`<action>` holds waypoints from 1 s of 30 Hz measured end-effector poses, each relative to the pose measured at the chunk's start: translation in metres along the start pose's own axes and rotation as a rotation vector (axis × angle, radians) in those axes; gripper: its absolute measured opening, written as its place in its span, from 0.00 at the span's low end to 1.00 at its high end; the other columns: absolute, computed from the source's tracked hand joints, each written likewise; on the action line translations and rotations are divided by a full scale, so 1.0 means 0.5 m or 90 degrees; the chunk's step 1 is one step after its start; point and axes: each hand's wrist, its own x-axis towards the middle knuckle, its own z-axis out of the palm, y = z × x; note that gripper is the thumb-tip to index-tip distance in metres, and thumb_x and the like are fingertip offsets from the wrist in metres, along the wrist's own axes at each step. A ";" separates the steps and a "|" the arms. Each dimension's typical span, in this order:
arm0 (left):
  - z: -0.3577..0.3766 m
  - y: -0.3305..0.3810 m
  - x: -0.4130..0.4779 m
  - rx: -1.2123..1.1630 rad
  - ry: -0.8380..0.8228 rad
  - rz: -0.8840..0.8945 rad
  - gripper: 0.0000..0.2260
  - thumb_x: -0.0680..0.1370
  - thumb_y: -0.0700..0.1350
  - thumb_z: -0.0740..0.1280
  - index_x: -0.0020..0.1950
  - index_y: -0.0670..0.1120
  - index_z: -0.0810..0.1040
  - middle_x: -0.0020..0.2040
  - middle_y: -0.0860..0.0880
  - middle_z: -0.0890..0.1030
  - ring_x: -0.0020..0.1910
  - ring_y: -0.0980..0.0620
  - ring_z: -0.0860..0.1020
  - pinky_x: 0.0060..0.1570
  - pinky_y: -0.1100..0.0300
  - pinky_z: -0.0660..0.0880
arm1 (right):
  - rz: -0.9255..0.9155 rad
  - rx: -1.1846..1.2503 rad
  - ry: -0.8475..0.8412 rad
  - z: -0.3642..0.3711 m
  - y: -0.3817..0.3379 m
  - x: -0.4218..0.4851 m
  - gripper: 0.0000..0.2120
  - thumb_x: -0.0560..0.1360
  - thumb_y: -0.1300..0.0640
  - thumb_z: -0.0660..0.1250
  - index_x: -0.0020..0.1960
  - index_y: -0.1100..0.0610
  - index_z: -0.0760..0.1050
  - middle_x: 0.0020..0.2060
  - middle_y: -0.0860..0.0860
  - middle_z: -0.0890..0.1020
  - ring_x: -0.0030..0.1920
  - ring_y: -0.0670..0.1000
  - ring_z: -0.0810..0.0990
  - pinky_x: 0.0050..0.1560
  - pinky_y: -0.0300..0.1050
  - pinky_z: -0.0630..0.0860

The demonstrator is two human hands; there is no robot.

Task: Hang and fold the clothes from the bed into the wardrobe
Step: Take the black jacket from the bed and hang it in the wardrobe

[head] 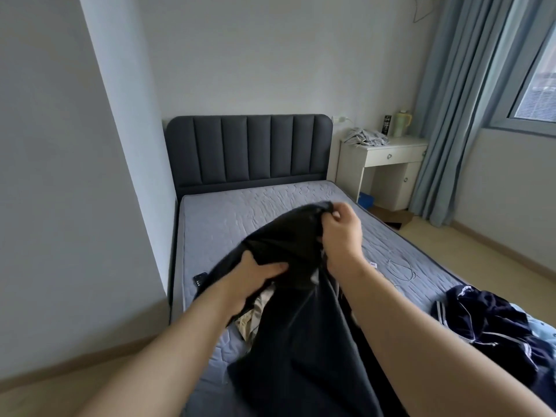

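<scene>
One dark garment [288, 236] is held over the bed [240, 212], left hand [255, 275] gripping its middle, right hand [340, 233] pinching its top edge. More navy clothes [487, 326] lie nearby; most work seems left.

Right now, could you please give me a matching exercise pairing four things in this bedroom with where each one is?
Things:
1. black garment
2. navy striped garment
3. white cable
4. pale green jug

Places:
A. on the white desk
B. looped flat on the mattress
C. held by the left hand and right hand
D. crumpled on the mattress, near right

Pairs: 1-C, 2-D, 3-B, 4-A.
</scene>
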 end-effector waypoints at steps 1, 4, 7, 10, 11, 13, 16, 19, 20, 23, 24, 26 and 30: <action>0.014 -0.008 0.000 0.034 -0.029 0.008 0.42 0.70 0.49 0.74 0.76 0.46 0.51 0.68 0.48 0.67 0.61 0.49 0.70 0.56 0.55 0.69 | -0.034 0.046 -0.016 0.008 -0.031 0.006 0.13 0.77 0.62 0.57 0.38 0.49 0.72 0.36 0.50 0.78 0.41 0.53 0.77 0.43 0.50 0.76; 0.050 0.004 0.014 0.069 -0.036 0.102 0.38 0.71 0.52 0.73 0.75 0.48 0.57 0.69 0.49 0.69 0.66 0.48 0.69 0.66 0.51 0.67 | -0.122 0.175 -0.121 0.030 -0.098 0.006 0.14 0.77 0.64 0.58 0.40 0.48 0.75 0.30 0.44 0.80 0.33 0.43 0.78 0.34 0.39 0.75; 0.056 0.064 0.018 -0.194 0.071 0.066 0.17 0.77 0.52 0.64 0.63 0.46 0.74 0.56 0.45 0.79 0.56 0.44 0.76 0.58 0.49 0.74 | -0.166 0.219 -0.228 0.035 -0.109 -0.003 0.11 0.77 0.62 0.61 0.44 0.47 0.76 0.35 0.43 0.83 0.38 0.41 0.81 0.38 0.35 0.76; 0.016 0.093 0.019 -0.305 0.047 0.100 0.11 0.81 0.46 0.60 0.59 0.43 0.76 0.50 0.44 0.80 0.53 0.43 0.78 0.53 0.52 0.74 | -0.142 0.186 -0.241 0.014 -0.066 -0.004 0.12 0.75 0.59 0.67 0.56 0.46 0.73 0.54 0.48 0.80 0.54 0.45 0.78 0.54 0.42 0.76; 0.004 0.097 0.017 -0.310 0.039 0.115 0.10 0.80 0.44 0.61 0.57 0.43 0.77 0.48 0.44 0.82 0.51 0.44 0.79 0.49 0.54 0.76 | -0.105 0.139 -0.231 0.004 -0.046 -0.006 0.19 0.74 0.58 0.68 0.63 0.45 0.69 0.62 0.50 0.75 0.61 0.49 0.75 0.61 0.48 0.73; -0.012 0.110 0.011 -0.336 0.025 0.085 0.08 0.79 0.44 0.63 0.51 0.43 0.79 0.41 0.44 0.84 0.43 0.47 0.81 0.38 0.57 0.76 | 0.004 0.058 -0.253 -0.012 -0.006 -0.019 0.32 0.72 0.54 0.70 0.72 0.44 0.59 0.69 0.49 0.65 0.67 0.52 0.68 0.67 0.52 0.68; -0.021 0.138 0.010 -0.318 0.041 0.105 0.08 0.79 0.44 0.61 0.46 0.46 0.79 0.36 0.47 0.83 0.38 0.50 0.80 0.34 0.60 0.75 | 0.086 0.016 -0.391 -0.019 0.029 -0.048 0.20 0.73 0.57 0.69 0.63 0.50 0.69 0.62 0.51 0.76 0.54 0.45 0.78 0.52 0.35 0.76; -0.036 0.151 0.010 -0.230 0.071 0.158 0.06 0.79 0.43 0.63 0.51 0.46 0.79 0.40 0.47 0.82 0.40 0.49 0.80 0.35 0.59 0.75 | 0.068 -0.160 -0.321 -0.008 0.041 -0.060 0.08 0.74 0.56 0.68 0.51 0.58 0.78 0.47 0.54 0.83 0.49 0.53 0.82 0.52 0.47 0.78; -0.044 0.147 0.010 -0.172 0.090 0.166 0.07 0.78 0.43 0.64 0.55 0.45 0.78 0.42 0.47 0.82 0.42 0.49 0.80 0.37 0.58 0.75 | 0.080 -0.148 -0.267 -0.007 0.040 -0.060 0.09 0.75 0.55 0.67 0.51 0.60 0.79 0.46 0.56 0.83 0.48 0.56 0.82 0.53 0.51 0.78; -0.073 0.118 0.023 0.080 0.189 0.165 0.15 0.78 0.44 0.64 0.65 0.45 0.72 0.53 0.45 0.79 0.50 0.46 0.76 0.50 0.54 0.73 | 0.158 -0.055 -0.188 -0.012 0.026 -0.049 0.11 0.77 0.52 0.65 0.49 0.59 0.77 0.40 0.54 0.82 0.41 0.54 0.81 0.43 0.47 0.78; -0.078 0.106 0.025 0.175 0.220 0.156 0.17 0.78 0.45 0.63 0.66 0.45 0.69 0.57 0.45 0.77 0.52 0.46 0.75 0.53 0.53 0.72 | 0.201 -0.029 -0.177 -0.014 0.021 -0.040 0.12 0.77 0.50 0.64 0.47 0.59 0.75 0.38 0.52 0.81 0.39 0.52 0.79 0.38 0.44 0.76; -0.074 0.078 0.018 0.288 0.228 0.130 0.20 0.78 0.48 0.63 0.70 0.47 0.64 0.63 0.45 0.72 0.55 0.47 0.72 0.53 0.54 0.70 | 0.292 0.020 -0.129 -0.011 0.015 -0.022 0.15 0.77 0.47 0.62 0.46 0.60 0.73 0.37 0.53 0.78 0.39 0.53 0.77 0.37 0.42 0.73; -0.040 0.033 -0.009 0.256 0.011 0.225 0.24 0.78 0.55 0.63 0.71 0.51 0.62 0.71 0.47 0.64 0.69 0.50 0.65 0.62 0.59 0.64 | 0.434 0.195 0.002 0.010 0.010 0.002 0.18 0.80 0.48 0.57 0.61 0.60 0.71 0.54 0.55 0.77 0.60 0.56 0.73 0.51 0.44 0.68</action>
